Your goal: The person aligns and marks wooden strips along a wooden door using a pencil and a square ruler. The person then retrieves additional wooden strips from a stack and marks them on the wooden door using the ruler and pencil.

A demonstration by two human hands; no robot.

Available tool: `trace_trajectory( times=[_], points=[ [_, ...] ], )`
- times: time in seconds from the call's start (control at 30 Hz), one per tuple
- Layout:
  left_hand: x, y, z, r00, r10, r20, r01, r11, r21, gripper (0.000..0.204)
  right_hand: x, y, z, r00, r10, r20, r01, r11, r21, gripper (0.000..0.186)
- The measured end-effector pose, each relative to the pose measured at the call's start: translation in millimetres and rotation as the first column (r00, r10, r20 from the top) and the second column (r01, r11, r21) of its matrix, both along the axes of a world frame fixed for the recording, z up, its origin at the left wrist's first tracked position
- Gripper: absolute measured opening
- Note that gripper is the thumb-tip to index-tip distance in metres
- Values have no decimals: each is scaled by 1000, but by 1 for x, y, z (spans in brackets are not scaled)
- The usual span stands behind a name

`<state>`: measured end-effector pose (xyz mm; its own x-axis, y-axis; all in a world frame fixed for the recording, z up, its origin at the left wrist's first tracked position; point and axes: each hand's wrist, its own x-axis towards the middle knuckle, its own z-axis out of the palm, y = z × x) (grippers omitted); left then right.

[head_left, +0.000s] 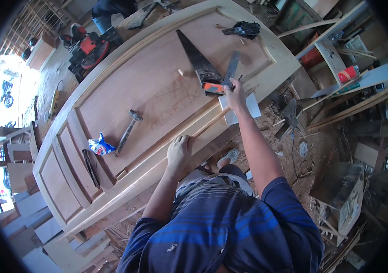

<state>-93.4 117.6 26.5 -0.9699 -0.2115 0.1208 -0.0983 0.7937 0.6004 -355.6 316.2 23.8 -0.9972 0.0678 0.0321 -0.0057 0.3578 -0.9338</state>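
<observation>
My right hand grips the lower end of a flat, grey metal blade, likely a try square, above the near edge of a large wooden door panel. Beside that hand lies a handsaw with an orange and black handle. A white sheet sits under my right wrist. My left hand is curled over a long thin wood strip along the panel's near edge; its fingertips are partly hidden. Farther left on the panel lie a hammer and a crumpled blue packet.
A dark strip-like object lies at the panel's left end, and a black plastic bundle at its far right. Beyond stand a red and black machine and another person. Wood scraps and a wooden box lie to the right.
</observation>
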Motion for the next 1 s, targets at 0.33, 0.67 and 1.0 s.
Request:
trace_trajectory(
  times=[0.33,0.67,1.0],
  points=[
    [15,-12,-7,936,-34,350,55,997,-49,44,85,-43,18,828,561,11,-508,740,440,48],
    [1,4,6,932,16,362,47,985,-166,54,55,-41,-13,848,529,-34,-467,776,423,38],
    [5,4,7,951,16,308,34,987,-155,52,-25,22,-6,953,294,-69,-182,741,647,28]
  ],
)
